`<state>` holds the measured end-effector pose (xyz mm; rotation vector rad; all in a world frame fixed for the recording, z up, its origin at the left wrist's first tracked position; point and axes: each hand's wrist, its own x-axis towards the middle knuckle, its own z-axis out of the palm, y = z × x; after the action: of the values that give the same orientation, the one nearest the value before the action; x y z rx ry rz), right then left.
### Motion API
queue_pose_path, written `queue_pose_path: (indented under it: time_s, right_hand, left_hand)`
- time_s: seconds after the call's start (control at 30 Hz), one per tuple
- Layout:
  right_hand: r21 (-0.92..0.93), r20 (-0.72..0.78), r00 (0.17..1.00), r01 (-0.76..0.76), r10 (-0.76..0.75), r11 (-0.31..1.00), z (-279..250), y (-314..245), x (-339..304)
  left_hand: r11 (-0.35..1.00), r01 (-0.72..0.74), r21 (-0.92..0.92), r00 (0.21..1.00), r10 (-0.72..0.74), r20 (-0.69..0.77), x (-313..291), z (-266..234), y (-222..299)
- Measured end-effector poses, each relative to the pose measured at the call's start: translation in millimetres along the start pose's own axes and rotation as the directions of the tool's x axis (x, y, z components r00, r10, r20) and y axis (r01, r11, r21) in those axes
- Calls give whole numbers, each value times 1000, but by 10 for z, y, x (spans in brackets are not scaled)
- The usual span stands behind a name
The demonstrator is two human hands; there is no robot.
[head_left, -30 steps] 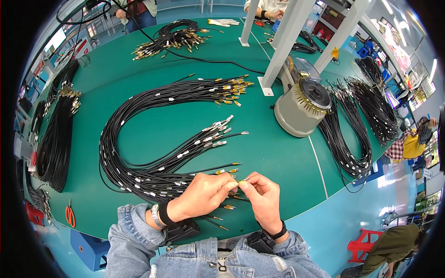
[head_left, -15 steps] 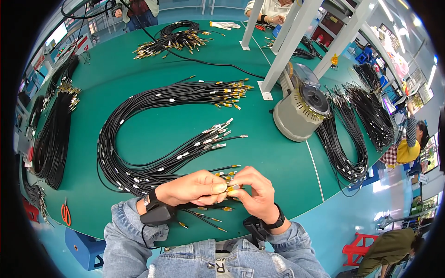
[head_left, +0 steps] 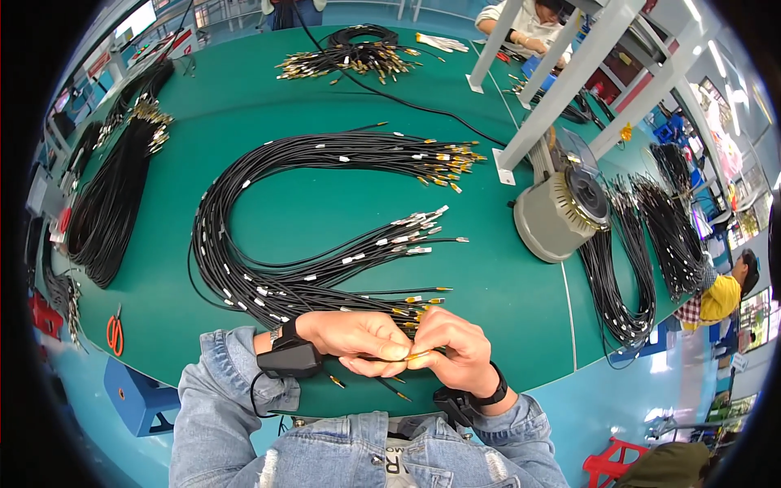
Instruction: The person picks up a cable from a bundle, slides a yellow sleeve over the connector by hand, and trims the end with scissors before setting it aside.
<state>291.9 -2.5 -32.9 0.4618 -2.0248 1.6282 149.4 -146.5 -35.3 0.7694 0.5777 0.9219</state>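
Near the table's front edge, my left hand [head_left: 362, 337] and my right hand [head_left: 457, 350] meet, fingers pinched. Between their fingertips shows a small yellow cable end [head_left: 416, 355]; both hands grip it, and most of it is hidden. Just beyond lies a large C-shaped bundle of black cables [head_left: 213, 244]. Its far ends carry yellow and metal tips [head_left: 451, 159], while white-labelled ends [head_left: 419, 228] fan out in the middle. More yellow-tipped ends lie partly under my hands and wrists.
A grey round machine [head_left: 560, 215] stands right of the bundle, beside white metal posts [head_left: 541, 98]. Further black cable bundles lie left [head_left: 114, 207], far back [head_left: 358, 53] and right [head_left: 622, 276]. Orange-handled scissors [head_left: 115, 333] rest at the left edge. Another person works across the green table [head_left: 480, 317].
The view has shifted, so the table contents appear further right. My hands still pinch together, and the yellow end between them now looks turned and more covered by fingers.
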Motion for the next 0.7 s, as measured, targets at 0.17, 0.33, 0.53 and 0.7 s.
queue_pose_path:
  time_s: [0.17,0.33,0.53,0.7]
  right_hand:
    - [6,-27,979,-203,203,979,-165,-38,-146]
    - [20,-252,926,-284,280,959,-473,-117,-261]
    - [-171,-456,798,-512,393,841,-903,-348,-398]
    - [-208,-634,688,-592,353,779,-1511,-444,-341]
  left_hand:
    - [973,-11,233,992,39,-117,90,114,-36]
    - [252,32,967,794,582,-178,301,79,-337]
    - [73,403,912,517,805,-293,393,-165,50]
    - [-88,610,787,487,826,-285,300,-487,52]
